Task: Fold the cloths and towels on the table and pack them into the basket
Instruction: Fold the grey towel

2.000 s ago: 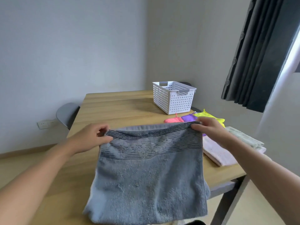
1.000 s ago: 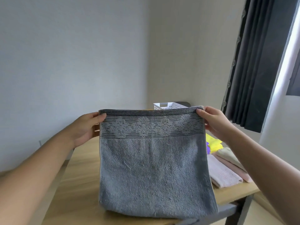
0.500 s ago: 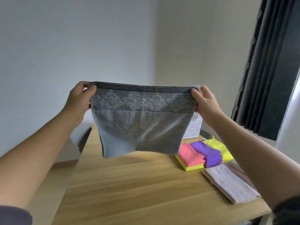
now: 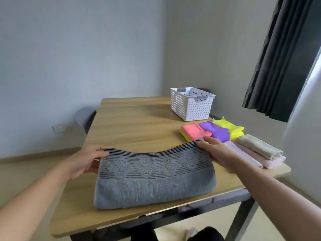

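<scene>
A folded grey towel (image 4: 154, 178) lies near the wooden table's (image 4: 132, 122) front edge, its striped far corners pinched by the left hand (image 4: 86, 162) and right hand (image 4: 214, 152). Bare tabletop stretches beyond to the white basket (image 4: 191, 103); folded cloths (image 4: 212, 130) line the right edge.

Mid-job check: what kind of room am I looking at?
Likely a plain room in a home: wooden table in a bare corner, dark curtain at a window, grey chair beside the table.
</scene>
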`<control>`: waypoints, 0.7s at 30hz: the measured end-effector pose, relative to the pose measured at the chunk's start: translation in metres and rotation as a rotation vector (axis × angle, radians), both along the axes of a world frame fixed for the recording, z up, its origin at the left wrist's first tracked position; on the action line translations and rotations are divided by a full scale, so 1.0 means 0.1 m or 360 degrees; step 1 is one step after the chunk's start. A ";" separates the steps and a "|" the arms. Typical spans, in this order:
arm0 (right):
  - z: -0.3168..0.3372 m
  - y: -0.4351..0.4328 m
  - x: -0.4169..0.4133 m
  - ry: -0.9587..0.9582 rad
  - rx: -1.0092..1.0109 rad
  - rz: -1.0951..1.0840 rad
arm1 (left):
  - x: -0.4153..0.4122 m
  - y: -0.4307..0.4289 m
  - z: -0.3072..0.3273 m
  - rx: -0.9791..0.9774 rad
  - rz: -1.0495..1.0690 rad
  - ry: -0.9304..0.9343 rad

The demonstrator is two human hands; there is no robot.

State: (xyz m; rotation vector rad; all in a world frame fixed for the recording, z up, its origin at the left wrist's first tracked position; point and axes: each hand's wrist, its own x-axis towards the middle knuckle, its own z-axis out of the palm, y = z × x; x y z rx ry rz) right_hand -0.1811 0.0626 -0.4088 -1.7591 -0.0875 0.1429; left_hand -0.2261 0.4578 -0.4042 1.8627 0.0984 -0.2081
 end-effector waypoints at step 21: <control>-0.62 0.48 0.55 -0.0392 -0.1697 -0.0302 | 0.56 -0.39 -0.73 0.1561 0.0505 -0.0489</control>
